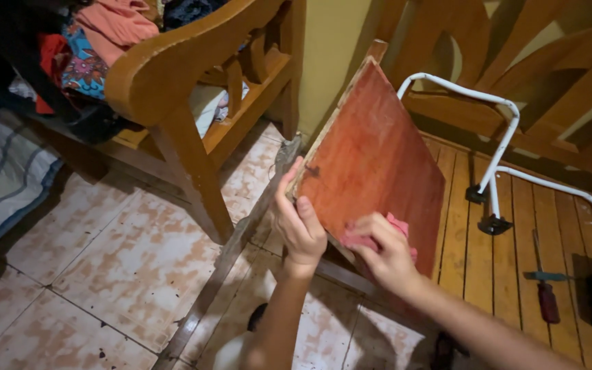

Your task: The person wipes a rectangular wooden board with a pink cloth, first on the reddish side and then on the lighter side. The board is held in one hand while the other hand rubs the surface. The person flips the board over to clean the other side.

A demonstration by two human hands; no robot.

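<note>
Head view, looking down: the left hand (301, 226) grips the lower left edge of a reddish wooden board (378, 157), thumb lying flat on the red face, fingers wrapped behind the pale edge. The board stands tilted, one corner up towards the yellow wall (334, 48), its lower part down near the floor between the two hands. The right hand (386, 255) presses a pink cloth (368, 236) against the board's lower face, fingers closed over the cloth, which is bunched up and peeking out on either side of the knuckles. Both forearms come in from the bottom of the frame.

To the left stands a wooden armchair (193, 82), its curved arm and front leg nearest the camera, with colourful clothes (94, 41) piled on the seat. Beneath it lies a tiled floor (125, 267), pale with brown blotches. A striped blanket (1, 178) sits at the far left edge.

On the right, a slatted wooden panel (474, 253) lies flat, and a white metal tube frame (498, 151) with black feet stands on it just beside the board. Further right, a screwdriver with a red handle (546, 291) lies on the slats, well apart from the right hand. Behind all this, a carved wooden piece (556, 62) leans against the wall. A long worn strip of wood (234, 247) runs diagonally across the tiles just left of the left hand.
</note>
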